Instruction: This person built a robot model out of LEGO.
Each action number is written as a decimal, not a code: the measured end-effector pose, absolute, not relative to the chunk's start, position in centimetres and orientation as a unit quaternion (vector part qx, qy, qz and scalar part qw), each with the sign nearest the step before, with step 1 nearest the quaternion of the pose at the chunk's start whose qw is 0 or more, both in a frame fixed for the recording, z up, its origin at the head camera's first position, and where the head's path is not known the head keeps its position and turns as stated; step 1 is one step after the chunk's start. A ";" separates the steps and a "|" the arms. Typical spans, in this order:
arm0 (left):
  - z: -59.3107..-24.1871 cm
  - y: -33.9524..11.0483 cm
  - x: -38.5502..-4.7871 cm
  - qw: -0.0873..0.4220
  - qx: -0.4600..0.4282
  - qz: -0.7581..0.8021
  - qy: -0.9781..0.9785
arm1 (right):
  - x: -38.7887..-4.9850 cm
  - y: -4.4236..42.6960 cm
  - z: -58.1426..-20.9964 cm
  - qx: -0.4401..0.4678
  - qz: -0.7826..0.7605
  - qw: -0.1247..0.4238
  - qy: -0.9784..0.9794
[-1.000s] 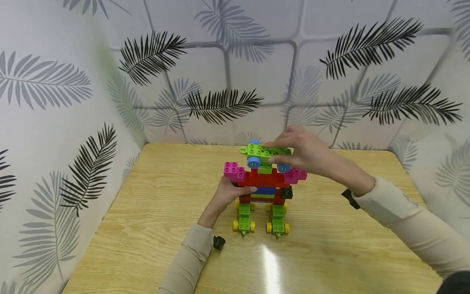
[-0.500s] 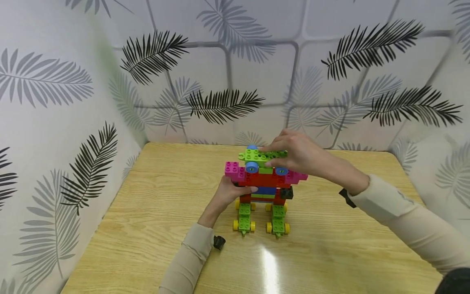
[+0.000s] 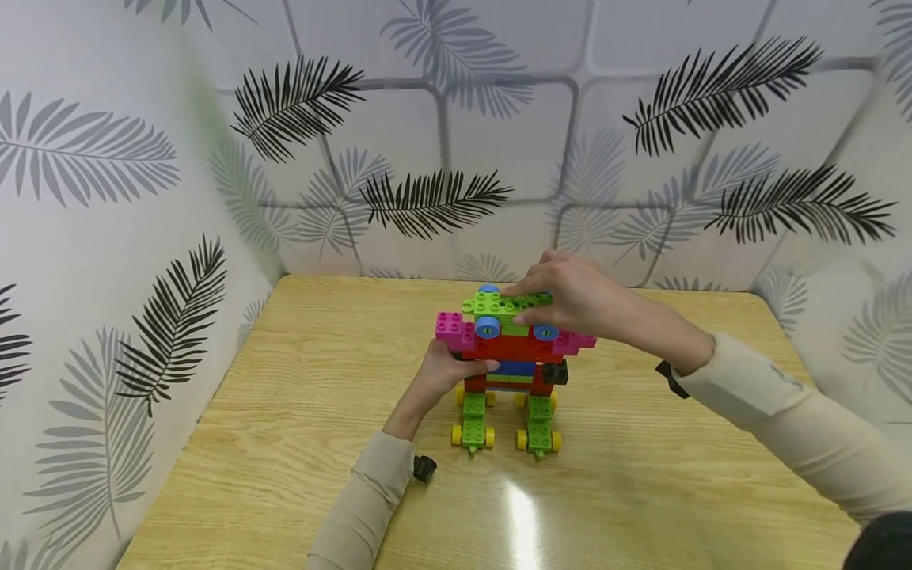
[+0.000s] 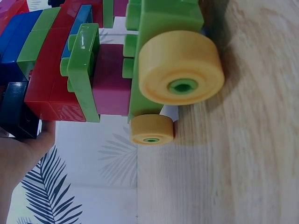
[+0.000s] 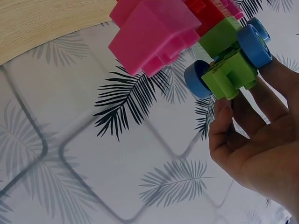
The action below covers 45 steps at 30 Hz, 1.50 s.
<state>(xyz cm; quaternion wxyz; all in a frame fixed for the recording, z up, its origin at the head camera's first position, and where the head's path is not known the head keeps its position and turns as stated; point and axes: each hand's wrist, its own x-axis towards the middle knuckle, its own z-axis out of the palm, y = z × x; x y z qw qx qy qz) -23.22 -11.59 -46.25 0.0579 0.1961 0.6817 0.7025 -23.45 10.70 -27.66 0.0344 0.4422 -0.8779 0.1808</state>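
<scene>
A toy figure of building bricks (image 3: 510, 347) stands upright on two green wheeled bases (image 3: 473, 419) with yellow wheels (image 4: 182, 67). Its body is red, blue and green, with pink bricks (image 5: 152, 39) jutting out as arms. My left hand (image 3: 443, 374) grips the body at its left side, thumb across the front, by a black brick (image 4: 18, 112). On top, my right hand (image 3: 580, 294) holds a green wheeled base (image 3: 492, 304) with blue wheels (image 5: 254, 45) between thumb and fingers. That base sits against a green brick (image 5: 220, 38) above the red body; the hand hides its right end.
The figure stands on a light wooden table (image 3: 321, 380). A wall covering (image 3: 499, 142) with leaf prints rises behind the table and at its left. Another black brick (image 3: 556, 372) juts from the figure's right side.
My right hand has brought the blue-wheeled green base down and slightly left onto the figure's top. It is nearly still over the last half second. The left hand keeps its hold.
</scene>
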 end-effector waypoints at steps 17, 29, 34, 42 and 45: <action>-45.7 -11.8 -23.3 0.051 0.184 0.702 0.686 | -23.3 10.0 -26.9 0.425 0.161 0.026 -0.890; -45.3 -11.4 -22.9 0.066 0.170 0.696 0.694 | -23.2 10.2 -27.2 0.408 0.167 0.012 -0.897; -43.8 -11.3 -21.9 0.060 0.174 0.697 0.693 | -23.5 10.5 -27.4 0.425 0.191 0.006 -0.885; -43.0 -11.2 -21.6 0.065 0.176 0.698 0.692 | -23.6 10.7 -27.4 0.433 0.199 0.007 -0.879; -43.1 -11.2 -21.7 0.064 0.172 0.697 0.693 | -23.8 10.7 -27.5 0.432 0.198 0.008 -0.880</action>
